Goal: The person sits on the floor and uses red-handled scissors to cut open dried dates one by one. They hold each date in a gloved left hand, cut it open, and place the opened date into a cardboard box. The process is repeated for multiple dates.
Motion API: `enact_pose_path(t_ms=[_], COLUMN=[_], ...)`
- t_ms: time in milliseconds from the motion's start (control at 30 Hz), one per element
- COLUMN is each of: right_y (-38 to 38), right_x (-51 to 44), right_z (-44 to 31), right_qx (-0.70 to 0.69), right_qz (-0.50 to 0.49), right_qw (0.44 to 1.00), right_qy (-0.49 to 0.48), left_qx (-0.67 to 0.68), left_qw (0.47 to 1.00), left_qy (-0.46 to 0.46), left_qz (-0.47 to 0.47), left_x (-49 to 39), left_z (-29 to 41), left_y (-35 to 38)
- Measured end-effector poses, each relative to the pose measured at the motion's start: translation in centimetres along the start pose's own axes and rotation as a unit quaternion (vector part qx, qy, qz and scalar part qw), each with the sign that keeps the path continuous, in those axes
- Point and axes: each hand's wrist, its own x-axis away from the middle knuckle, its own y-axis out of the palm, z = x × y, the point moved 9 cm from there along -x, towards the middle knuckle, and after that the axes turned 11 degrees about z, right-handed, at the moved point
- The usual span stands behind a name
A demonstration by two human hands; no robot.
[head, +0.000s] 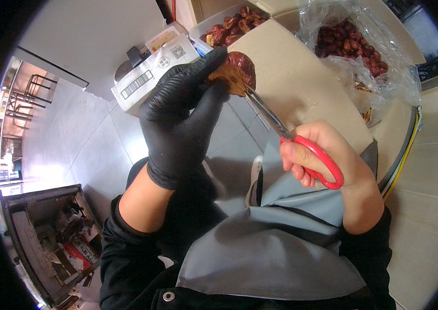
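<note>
My left hand (pixel 188 112), in a black glove, holds a dried red jujube (pixel 238 69) between thumb and fingers; brown flesh shows on its near side. My bare right hand (pixel 316 155) grips red-handled scissors (pixel 321 161), whose metal blades point up and left. The blade tips touch or enter the lower right edge of the jujube. Behind it, a plastic tub (pixel 199 29) holds cut-looking jujubes (pixel 238 27). In a clear plastic bag (pixel 401 42) at the upper right lie many whole jujubes (pixel 348 44).
Cardboard box flaps (pixel 304 77) extend below the bag. A white carton (pixel 153 73) bearing printed codes stands behind my left hand. An open-topped bin (pixel 40 193) with mixed scraps is at the lower left. Stools (pixel 37 87) stand far left on the tiled floor. A grey apron (pixel 265 252) covers my lap.
</note>
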Motion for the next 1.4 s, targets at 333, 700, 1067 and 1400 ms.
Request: enact_pose_path(t_ms=[333,700,1067,1400], right_y=[0.8,0.9,1.3,1.2], right_x=[-0.3,-0.5,-0.1,0.4], right_z=[-0.5,-1.3,-1.3,0.0], right_qx=[-0.021,-0.002,-0.037,-0.036], right_qz=[-0.031,0.028,-0.035,-0.055], right_qw=[0.998,0.994,0.995,0.998], right_qy=[-0.046,-0.109,-0.088,-0.005], left_qx=[0.069,0.185,0.239,0.275], left_qw=[0.994,0.972,0.964,0.953], left_qy=[-0.083,-0.141,-0.112,-0.096], left_qz=[-0.017,-0.017,-0.038,-0.085], left_x=[0.2,0.9,0.9,1.0], left_z=[-0.8,-1.2,-0.7,-0.2], left_y=[0.0,1.0,1.3,1.4])
